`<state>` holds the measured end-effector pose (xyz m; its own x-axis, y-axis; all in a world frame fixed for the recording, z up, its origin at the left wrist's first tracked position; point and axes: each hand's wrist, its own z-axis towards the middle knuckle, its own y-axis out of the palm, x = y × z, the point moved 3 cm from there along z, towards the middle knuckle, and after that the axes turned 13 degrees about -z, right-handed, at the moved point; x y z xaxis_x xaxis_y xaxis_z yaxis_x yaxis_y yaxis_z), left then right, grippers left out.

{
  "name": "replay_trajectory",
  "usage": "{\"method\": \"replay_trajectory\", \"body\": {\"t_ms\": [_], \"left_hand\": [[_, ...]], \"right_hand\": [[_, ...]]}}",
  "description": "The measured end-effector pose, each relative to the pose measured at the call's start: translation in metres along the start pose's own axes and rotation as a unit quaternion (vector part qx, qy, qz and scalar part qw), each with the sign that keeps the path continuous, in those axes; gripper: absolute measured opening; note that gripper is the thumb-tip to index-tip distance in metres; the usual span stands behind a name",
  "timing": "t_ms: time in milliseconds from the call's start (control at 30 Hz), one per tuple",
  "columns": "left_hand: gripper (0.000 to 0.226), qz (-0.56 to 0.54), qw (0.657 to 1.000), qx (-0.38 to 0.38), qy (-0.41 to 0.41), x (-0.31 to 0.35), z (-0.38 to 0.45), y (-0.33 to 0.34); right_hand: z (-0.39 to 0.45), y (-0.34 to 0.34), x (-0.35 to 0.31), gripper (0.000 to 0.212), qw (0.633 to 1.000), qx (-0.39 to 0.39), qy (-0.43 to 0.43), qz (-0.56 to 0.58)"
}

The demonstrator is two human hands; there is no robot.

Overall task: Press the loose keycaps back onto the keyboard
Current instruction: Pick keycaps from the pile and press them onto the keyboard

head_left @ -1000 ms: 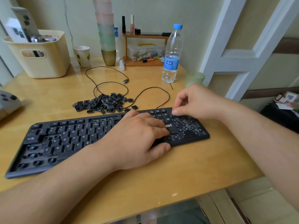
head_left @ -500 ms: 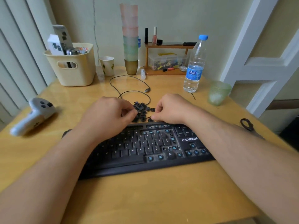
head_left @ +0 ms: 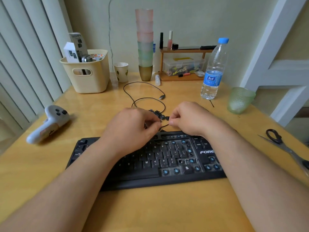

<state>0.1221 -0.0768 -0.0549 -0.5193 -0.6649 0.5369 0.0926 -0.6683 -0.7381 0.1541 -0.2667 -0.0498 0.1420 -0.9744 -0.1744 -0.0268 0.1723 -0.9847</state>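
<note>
From the head view, my left hand (head_left: 132, 129) and right hand (head_left: 187, 119) sat at frame center, fingers curled over the loose keycaps (head_left: 158, 114); whether either pinched one, I couldn't tell. The keyboard (head_left: 167, 158) lay just below, several switches bare.

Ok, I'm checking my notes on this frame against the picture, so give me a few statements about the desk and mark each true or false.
1. Both hands, left and right, are at the loose keycaps behind the keyboard. True.
2. Every key on the keyboard is capped. False: several blue stems show bare on its right part.
3. The water bottle lies on its side. False: it stands upright, with its blue cap on.
4. Scissors lie right of the keyboard. True.
5. The white controller sits in the basket. False: it lies on the table.
</note>
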Motion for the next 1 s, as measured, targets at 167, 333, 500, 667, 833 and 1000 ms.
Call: {"method": "replay_trajectory", "body": {"t_ms": [167, 333, 500, 667, 833, 1000], "left_hand": [[0.022, -0.11, 0.993, 0.039, -0.012, 0.006, 0.0, 0.0], [0.02, -0.178, 0.98, 0.082, -0.029, 0.008, -0.003, -0.003], [0.026, -0.185, 0.979, 0.075, -0.027, 0.007, -0.004, -0.004], [0.026, -0.217, 0.972, 0.077, -0.041, 0.005, -0.004, -0.003], [0.021, -0.254, 0.963, 0.072, -0.06, 0.004, -0.005, -0.003], [0.018, -0.291, 0.951, 0.073, -0.08, 0.003, -0.005, -0.004]], "right_hand": [[-0.018, 0.005, -0.008, 0.014, 0.907, -0.049, 0.008, 0.419], [-0.022, 0.004, -0.012, 0.012, 0.823, -0.08, 0.029, 0.562], [-0.023, 0.002, -0.012, 0.007, 0.806, -0.076, 0.017, 0.587], [-0.025, 0.0, -0.01, 0.012, 0.831, -0.046, -0.003, 0.554], [-0.025, -0.001, -0.01, 0.017, 0.857, -0.005, -0.042, 0.513], [-0.024, -0.002, -0.008, 0.023, 0.87, 0.017, -0.078, 0.487]]}}
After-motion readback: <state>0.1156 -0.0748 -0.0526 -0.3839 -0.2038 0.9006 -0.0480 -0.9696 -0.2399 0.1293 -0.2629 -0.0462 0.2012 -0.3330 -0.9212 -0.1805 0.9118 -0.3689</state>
